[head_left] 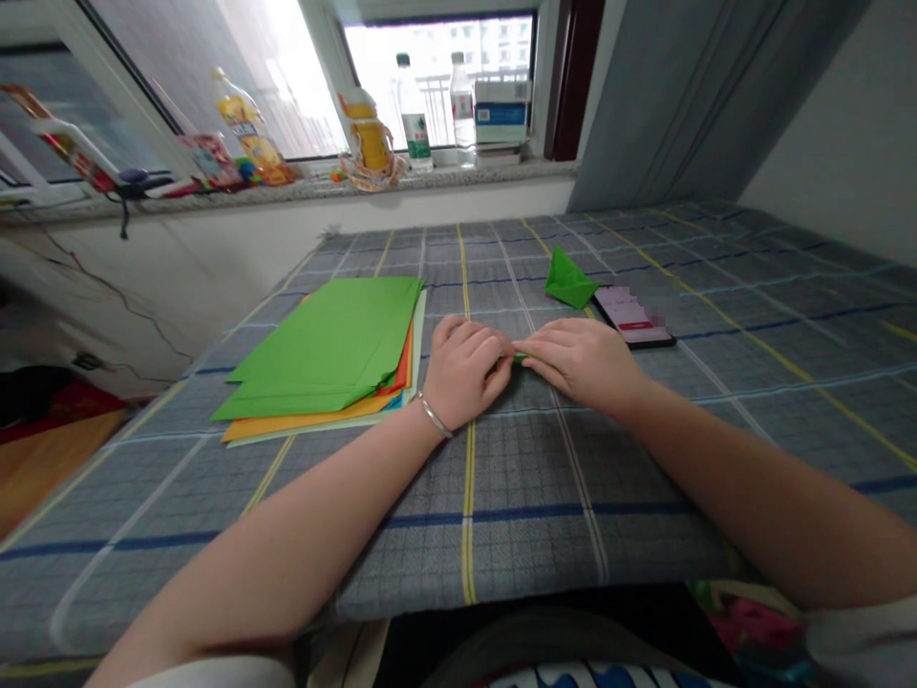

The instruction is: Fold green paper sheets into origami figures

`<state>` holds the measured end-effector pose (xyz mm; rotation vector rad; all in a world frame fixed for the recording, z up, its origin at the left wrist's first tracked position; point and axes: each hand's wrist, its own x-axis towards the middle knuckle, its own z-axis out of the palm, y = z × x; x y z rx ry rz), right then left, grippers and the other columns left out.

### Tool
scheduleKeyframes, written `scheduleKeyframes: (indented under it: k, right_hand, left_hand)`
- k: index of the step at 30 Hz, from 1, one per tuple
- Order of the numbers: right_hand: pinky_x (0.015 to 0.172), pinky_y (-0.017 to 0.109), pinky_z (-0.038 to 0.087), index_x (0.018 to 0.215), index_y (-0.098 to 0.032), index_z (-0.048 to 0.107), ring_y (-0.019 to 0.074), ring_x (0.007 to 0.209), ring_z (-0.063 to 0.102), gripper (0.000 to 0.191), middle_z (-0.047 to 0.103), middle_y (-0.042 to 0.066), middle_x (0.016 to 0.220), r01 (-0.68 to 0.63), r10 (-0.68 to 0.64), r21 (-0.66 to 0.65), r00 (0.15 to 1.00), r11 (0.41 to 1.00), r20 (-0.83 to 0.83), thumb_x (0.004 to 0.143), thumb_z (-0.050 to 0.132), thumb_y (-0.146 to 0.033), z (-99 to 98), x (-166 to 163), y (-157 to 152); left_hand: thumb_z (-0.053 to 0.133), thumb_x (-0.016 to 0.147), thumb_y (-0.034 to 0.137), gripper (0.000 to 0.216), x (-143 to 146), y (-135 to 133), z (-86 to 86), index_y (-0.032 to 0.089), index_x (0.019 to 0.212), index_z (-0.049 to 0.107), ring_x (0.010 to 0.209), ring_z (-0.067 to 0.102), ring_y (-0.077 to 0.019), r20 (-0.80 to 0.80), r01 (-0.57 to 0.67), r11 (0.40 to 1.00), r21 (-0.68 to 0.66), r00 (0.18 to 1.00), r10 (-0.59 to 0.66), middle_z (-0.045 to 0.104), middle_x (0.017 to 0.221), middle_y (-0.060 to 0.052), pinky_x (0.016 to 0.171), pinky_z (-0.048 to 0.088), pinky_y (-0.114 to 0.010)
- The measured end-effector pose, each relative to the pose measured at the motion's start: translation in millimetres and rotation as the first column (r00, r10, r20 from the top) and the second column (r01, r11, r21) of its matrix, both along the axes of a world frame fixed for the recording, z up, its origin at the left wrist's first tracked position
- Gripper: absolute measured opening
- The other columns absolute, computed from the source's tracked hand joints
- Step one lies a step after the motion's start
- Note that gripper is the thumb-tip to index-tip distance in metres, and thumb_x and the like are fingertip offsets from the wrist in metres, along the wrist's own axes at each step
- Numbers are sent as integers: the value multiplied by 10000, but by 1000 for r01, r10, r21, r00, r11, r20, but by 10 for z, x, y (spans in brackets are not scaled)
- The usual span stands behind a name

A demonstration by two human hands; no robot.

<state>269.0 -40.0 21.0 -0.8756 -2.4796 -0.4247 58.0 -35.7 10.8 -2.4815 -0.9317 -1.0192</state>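
My left hand (pixel 464 368) and my right hand (pixel 582 361) meet at the middle of the checked cloth, fingers curled and pressed down on a small piece of green paper (pixel 517 357). Only a sliver of that paper shows between the fingertips. A silver bracelet sits on my left wrist. A folded green paper shape (pixel 567 278) stands just beyond my right hand. A stack of coloured paper sheets (pixel 330 346), green on top with orange and yellow beneath, lies left of my left hand.
A phone (pixel 631 316) with a lit screen lies right of the folded shape. The blue-grey checked cloth (pixel 501 497) covers the surface. Bottles (pixel 414 115), a box and packets line the windowsill (pixel 430 180) at the back. A grey curtain hangs at the right.
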Motion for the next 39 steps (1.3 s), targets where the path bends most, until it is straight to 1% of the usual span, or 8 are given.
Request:
scheduleKeyframes:
  k: [6, 8, 13, 17, 22, 26, 32, 39]
  right_hand:
    - [835, 353, 473, 1095, -170, 702, 214, 952, 651, 326, 740, 61, 1058, -40, 38, 63, 999, 997, 37, 991, 427, -312, -4, -68, -37]
    - [829, 349, 477, 1112, -178, 699, 209, 955, 651, 321, 739, 51, 1072, -53, 51, 65, 998, 996, 31, 990, 432, -308, 2, -52, -30]
    - [826, 336, 480, 1136, -207, 699, 201, 958, 656, 311, 742, 21, 1077, -24, 24, 16, 999, 1000, -29, 985, 453, -323, 25, 45, -1]
    - [816, 334, 478, 1138, -215, 700, 200, 955, 662, 315, 742, 13, 1081, 3, -4, -23, 998, 1000, -59, 986, 450, -330, 38, 104, 14]
    - [806, 333, 479, 1157, -218, 695, 201, 975, 665, 322, 738, 17, 1095, 58, -66, -84, 993, 995, -96, 988, 436, -311, 58, 186, 42]
    - [799, 341, 482, 1177, -235, 687, 207, 994, 662, 330, 730, 24, 1116, 94, -107, -119, 987, 988, -115, 986, 425, -297, 62, 281, 93]
    - [812, 345, 486, 1179, -239, 684, 201, 997, 664, 334, 735, 23, 1104, 64, -90, -169, 985, 984, -148, 987, 420, -306, 49, 328, 136]
    - [806, 338, 489, 1176, -242, 684, 197, 986, 665, 319, 737, 23, 1094, 53, -78, -158, 984, 986, -159, 979, 439, -293, 27, 341, 151]
  left_hand:
    - [535, 805, 188, 61, 22, -8, 24, 207, 747, 540, 800, 579, -175, 27, -21, 999, 26, 999, 20, 679, 786, 9, 882, 382, -383]
    - [540, 786, 186, 48, -2, 16, 28, 209, 745, 530, 806, 576, -183, 19, -22, 999, 26, 1000, 22, 670, 783, 6, 894, 384, -391]
    - [533, 765, 167, 55, -96, 118, 8, 214, 745, 513, 839, 590, -182, 35, -36, 997, -74, 999, 39, 662, 798, 12, 1047, 330, -433]
    - [529, 769, 161, 70, -170, 202, -14, 215, 735, 502, 829, 592, -180, 40, -60, 992, -115, 997, 65, 655, 787, 13, 1083, 313, -453]
    - [551, 763, 168, 63, -265, 294, -31, 214, 746, 511, 822, 586, -176, 14, -62, 994, -91, 998, 63, 644, 778, 20, 1103, 296, -461]
    - [567, 753, 185, 55, -348, 370, -33, 214, 742, 521, 842, 583, -182, 16, -107, 988, -111, 994, 110, 635, 788, 11, 1109, 294, -461]
    - [563, 750, 193, 50, -379, 388, -30, 215, 735, 520, 836, 579, -186, 20, -136, 981, -140, 990, 140, 618, 769, 10, 1099, 310, -456]
    - [531, 755, 154, 76, -355, 380, -35, 215, 730, 492, 767, 556, -180, 36, -119, 983, -139, 992, 125, 594, 728, 14, 1030, 366, -433]
